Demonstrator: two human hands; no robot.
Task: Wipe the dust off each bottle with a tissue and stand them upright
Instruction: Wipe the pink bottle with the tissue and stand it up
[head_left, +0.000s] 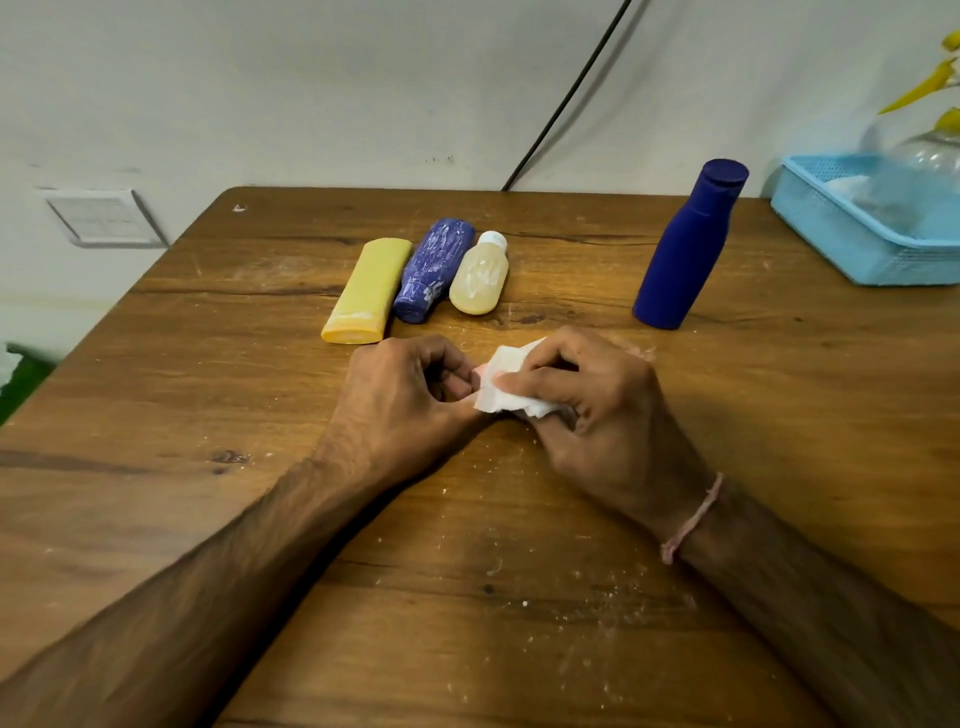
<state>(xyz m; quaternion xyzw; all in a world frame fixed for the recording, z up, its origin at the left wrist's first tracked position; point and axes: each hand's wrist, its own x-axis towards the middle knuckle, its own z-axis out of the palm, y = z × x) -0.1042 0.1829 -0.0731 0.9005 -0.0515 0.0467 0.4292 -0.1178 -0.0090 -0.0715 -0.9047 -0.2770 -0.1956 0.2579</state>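
Note:
Three dusty bottles lie side by side on the wooden table (208, 519): a yellow tube (366, 291), a small blue bottle (434, 270) streaked with white dust, and a pale beige bottle (479, 275) with a white cap. A taller blue bottle (688, 244) stands upright to their right. In front of them, my right hand (597, 415) grips a crumpled white tissue (506, 384). My left hand (405, 395) pinches the tissue's left edge with thumb and fingers. Both hands rest low over the table.
A light blue plastic basket (857, 234) sits at the table's back right corner with a clear glass vase and yellow leaves by it. A black cable (566, 98) runs up the wall. White dust specks are scattered on the near table surface. A wall socket plate (101, 215) is at left.

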